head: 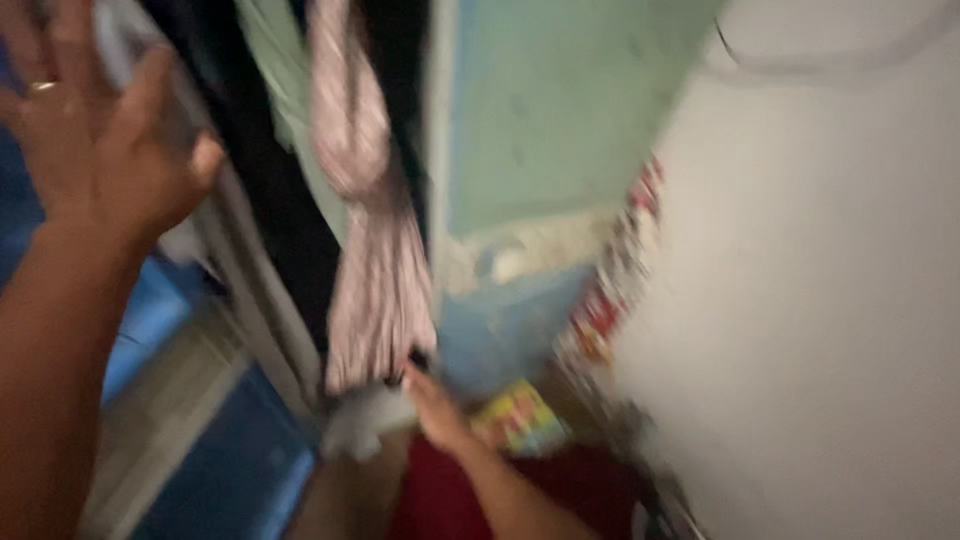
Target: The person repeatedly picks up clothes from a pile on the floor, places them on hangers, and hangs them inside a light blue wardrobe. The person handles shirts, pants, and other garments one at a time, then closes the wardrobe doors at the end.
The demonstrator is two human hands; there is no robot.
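- Pink-and-white striped soft cloth garment [365,230] hangs in a long twisted drape among dark clothes [270,190]; we judge it light, limp and easy to bunch.
- Our right hand [435,405] touches its lower end; blur hides whether the fingers pinch it.
- Our left hand [95,125] is spread open, up left of that contact.
- We would take hold above the hem, where the folds gather.

Blurred view; a small square packet [520,418], yellow, green and pink, lies low at centre; a strip of red-and-white labels [615,280] runs slanting along the white wall's edge, above and right of it.
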